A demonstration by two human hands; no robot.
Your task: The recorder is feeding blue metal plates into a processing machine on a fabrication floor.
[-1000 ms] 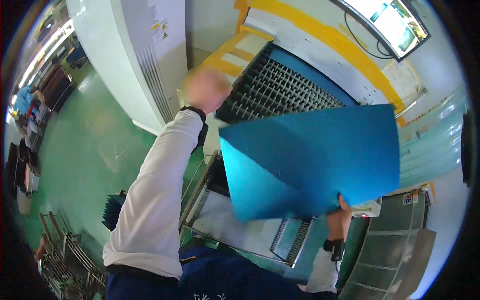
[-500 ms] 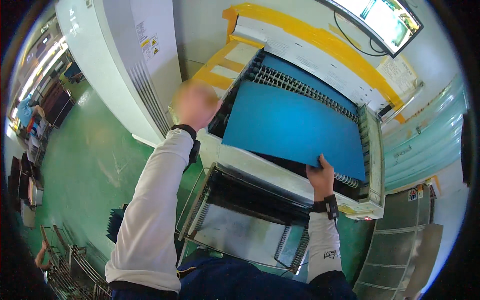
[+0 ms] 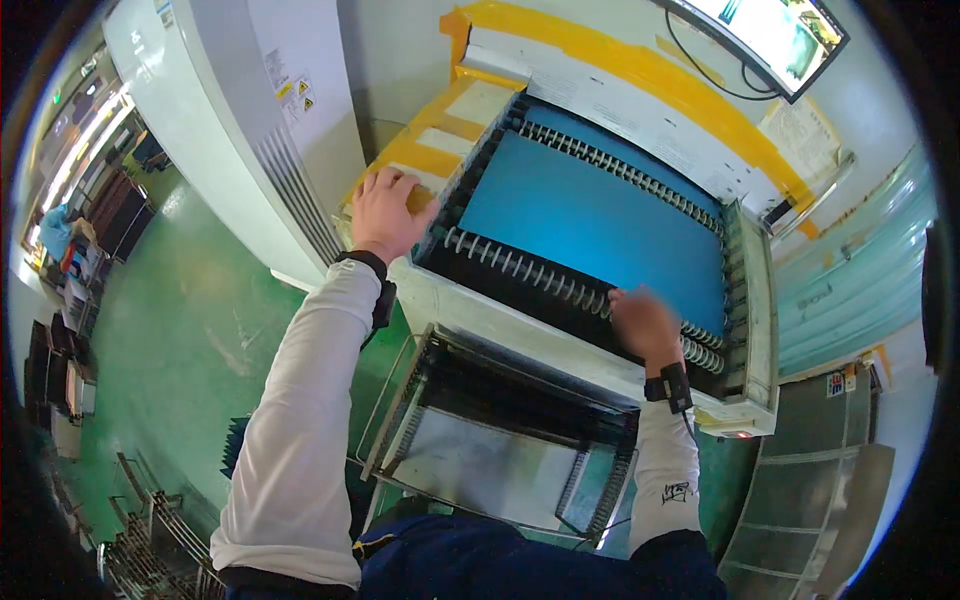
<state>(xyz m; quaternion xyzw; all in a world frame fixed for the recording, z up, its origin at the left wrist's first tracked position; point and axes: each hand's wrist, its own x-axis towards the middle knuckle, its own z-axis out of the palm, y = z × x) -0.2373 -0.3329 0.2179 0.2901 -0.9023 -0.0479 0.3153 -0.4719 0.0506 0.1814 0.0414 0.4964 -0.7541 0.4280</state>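
Note:
A flat blue panel point(image 3: 590, 215) lies on the rows of small ringed rollers point(image 3: 545, 278) in the bed of a white machine point(image 3: 520, 315). My left hand point(image 3: 390, 212) is at the left rim of this bed, beside the yellow-taped ledge point(image 3: 425, 158). Its fingers are curved but apart, with the thumb stretched toward the rollers, and it holds nothing. Over the front rollers, close to the panel's near right edge, is my right hand point(image 3: 645, 325). Blur smears its fingers, so I cannot tell whether it touches the panel.
Below the machine's front stands a slotted metal rack point(image 3: 480, 460) with a grey plate inside. A white cabinet point(image 3: 240, 130) rises at the left, and a monitor point(image 3: 765, 40) hangs at the upper right. Metal racks point(image 3: 160, 540) stand on the green floor at lower left.
The panel has come down flat and moved farther back, baring the front rollers. My right hand has come off its near edge; my left hand stays at the left rim.

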